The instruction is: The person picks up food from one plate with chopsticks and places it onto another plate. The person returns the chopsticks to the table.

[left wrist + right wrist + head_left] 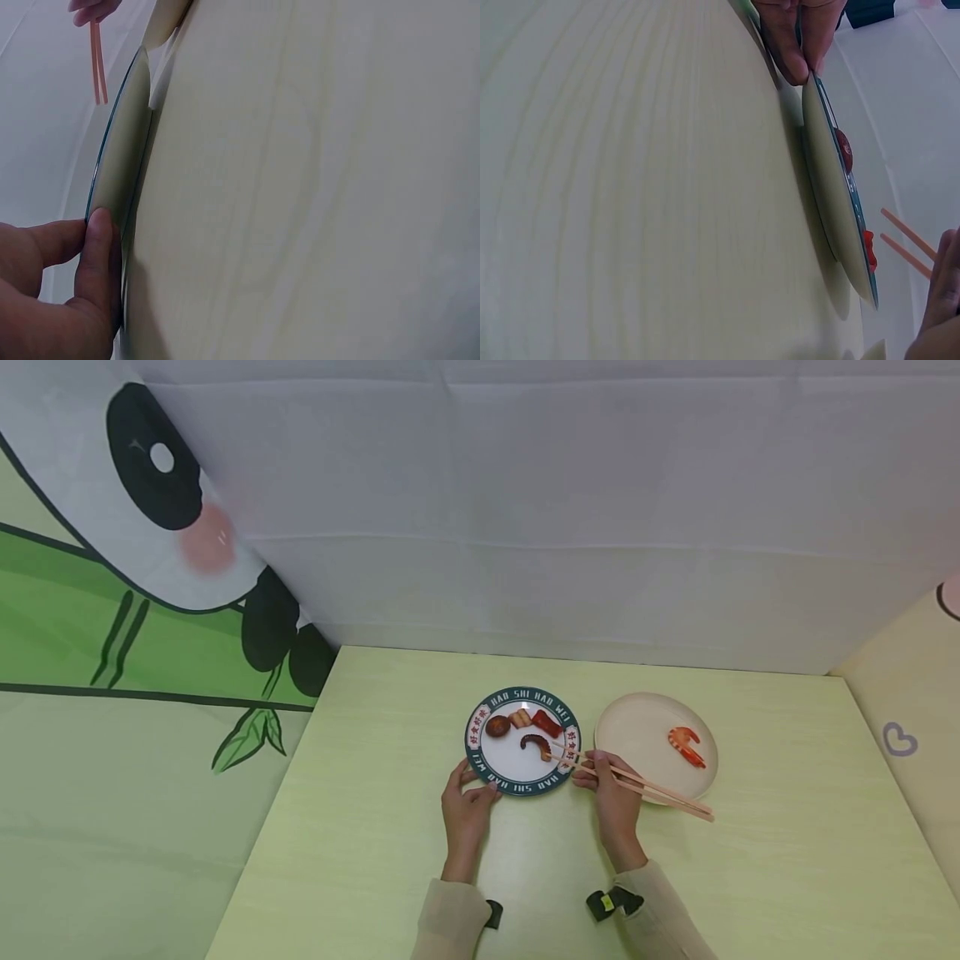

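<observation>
My left hand [467,810] pinches the near left rim of a round plate [517,782] with a green lettered border. In the left wrist view, thumb and fingers of the left hand [82,292] close on its edge. On the plate lie a dark curved food piece [534,741], a round brown piece [498,726], a pale brown piece [520,718] and a red piece [547,723]. My right hand [617,802] holds a pair of wooden chopsticks [660,792], tips slightly apart at the right end of the curved piece. Their tips also show in the right wrist view.
Right of the lettered plate, a beige plate [637,727] carries an orange-red shrimp [686,747]. My right hand and the chopsticks overlap its near left side. The pale table [795,827] ends at a grey-white cloth [570,602] behind and a printed panda cloth [150,777] on the left.
</observation>
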Tool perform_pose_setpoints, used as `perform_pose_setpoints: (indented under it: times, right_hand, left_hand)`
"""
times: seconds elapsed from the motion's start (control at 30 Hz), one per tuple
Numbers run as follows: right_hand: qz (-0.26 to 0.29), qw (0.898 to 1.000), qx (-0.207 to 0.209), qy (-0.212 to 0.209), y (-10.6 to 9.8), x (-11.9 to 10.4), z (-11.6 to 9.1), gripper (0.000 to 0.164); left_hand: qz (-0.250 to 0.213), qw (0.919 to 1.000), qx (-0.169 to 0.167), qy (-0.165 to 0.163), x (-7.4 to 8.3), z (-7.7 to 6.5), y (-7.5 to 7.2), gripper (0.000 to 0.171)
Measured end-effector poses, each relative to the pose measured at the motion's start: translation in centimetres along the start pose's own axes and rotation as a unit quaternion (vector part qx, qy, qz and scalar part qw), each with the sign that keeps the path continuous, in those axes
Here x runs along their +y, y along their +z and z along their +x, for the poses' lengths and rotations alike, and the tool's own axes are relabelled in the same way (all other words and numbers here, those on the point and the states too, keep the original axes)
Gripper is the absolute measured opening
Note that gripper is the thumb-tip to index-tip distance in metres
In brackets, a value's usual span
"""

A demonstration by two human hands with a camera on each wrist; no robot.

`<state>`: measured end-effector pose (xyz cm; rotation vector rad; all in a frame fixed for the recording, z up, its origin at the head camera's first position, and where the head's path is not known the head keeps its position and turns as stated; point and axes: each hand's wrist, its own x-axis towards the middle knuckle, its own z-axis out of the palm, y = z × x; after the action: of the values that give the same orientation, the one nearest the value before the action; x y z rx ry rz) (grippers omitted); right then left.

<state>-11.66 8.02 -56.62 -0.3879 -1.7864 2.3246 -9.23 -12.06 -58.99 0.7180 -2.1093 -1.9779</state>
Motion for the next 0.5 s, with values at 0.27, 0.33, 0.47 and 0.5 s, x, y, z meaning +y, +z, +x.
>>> perform_pose_setpoints:
  times: [0.27,0.33,0.47,0.5]
  right_hand:
    - [0.010,1.000,-0.009,-0.003,0.36,0.31,0.18,0.035]
    - [0.011,1.000,-0.007,0.000,0.46,0.45,0.23,0.035]
    - [0.016,1.000,-0.004,0.000,0.66,0.78,0.34,0.035]
    - [0.017,1.000,-0.004,0.000,0.69,0.88,0.38,0.035]
  left_hand:
    - [0.003,0.9999,0.001,-0.013,-0.15,0.06,0.07,0.065]
    - [0.005,0.9999,0.001,-0.013,-0.23,0.09,0.08,0.065]
    - [0.006,0.9999,0.000,-0.010,-0.44,0.20,0.05,0.065]
    - [0.006,0.9999,-0.001,-0.010,-0.51,0.23,0.05,0.065]
